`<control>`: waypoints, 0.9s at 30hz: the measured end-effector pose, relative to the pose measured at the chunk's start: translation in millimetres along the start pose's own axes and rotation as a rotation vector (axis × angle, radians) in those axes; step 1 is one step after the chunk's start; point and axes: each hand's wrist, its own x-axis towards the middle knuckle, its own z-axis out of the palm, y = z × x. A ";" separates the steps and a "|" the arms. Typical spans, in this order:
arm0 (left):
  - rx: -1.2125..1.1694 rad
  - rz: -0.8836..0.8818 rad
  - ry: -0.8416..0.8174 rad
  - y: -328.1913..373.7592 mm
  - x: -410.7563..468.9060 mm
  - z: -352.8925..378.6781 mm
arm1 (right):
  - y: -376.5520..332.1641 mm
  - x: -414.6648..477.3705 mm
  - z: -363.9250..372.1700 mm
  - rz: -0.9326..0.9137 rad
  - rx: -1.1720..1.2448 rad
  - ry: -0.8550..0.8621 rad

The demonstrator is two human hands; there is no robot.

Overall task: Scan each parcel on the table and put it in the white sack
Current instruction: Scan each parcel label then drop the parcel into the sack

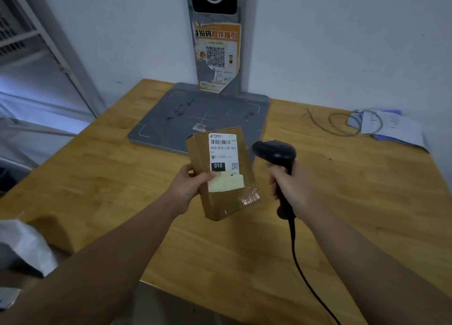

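Two forearms (pixel 97 263) fill the bottom of the frame, and we're right at the scan. Left grip (pixel 189 186) has the parcel (pixel 226 200) at centre frame, held up off the counter (pixel 342 202), thumb curled over the front face, fingers behind the left edge. Right grip (pixel 291 185) is wrapped full around the handle of the black scanner (pixel 276 153), its head just beside the parcel's right edge, its cable (pixel 300 271) trailing off the bottom.

That parcel looks like a small stiff cardboard box, light enough for one hand by the look of it. Glossy tape (pixel 249 197) across the lower end could be slippery, so the bare cardboard sides are the place to hold, with the thumb kept clear of the barcode.

Now the label (pixel 223 153): barcode up top, "010-010-L30-551" beneath it, "010" in white on a black block, a small QR code alongside. The logo is too small to read. An orange poster (pixel 217 55) at upper centre carries Chinese characters and a big QR code, above a grey pad (pixel 195 112).

White sack (pixel 27 246) waits at lower left, beside the counter's edge, so I'd judge the drop comes next.
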 end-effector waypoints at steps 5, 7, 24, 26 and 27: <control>0.065 0.029 0.087 -11.6 1.6 -5.5 | -7.7 -25.3 28.0 -0.074 0.006 -0.049; 0.053 0.039 0.091 -16.3 2.5 -6.8 | -7.2 -28.8 32.6 -0.065 0.022 -0.041; 0.015 0.043 0.104 -26.7 3.8 -0.4 | -5.9 -39.0 28.8 -0.032 0.007 -0.039; 0.018 0.041 0.104 -28.2 4.5 -0.2 | -5.6 -39.0 27.9 -0.040 -0.003 -0.050; 0.017 0.039 0.107 -29.2 5.5 -0.1 | -5.5 -39.2 27.4 -0.041 -0.009 -0.055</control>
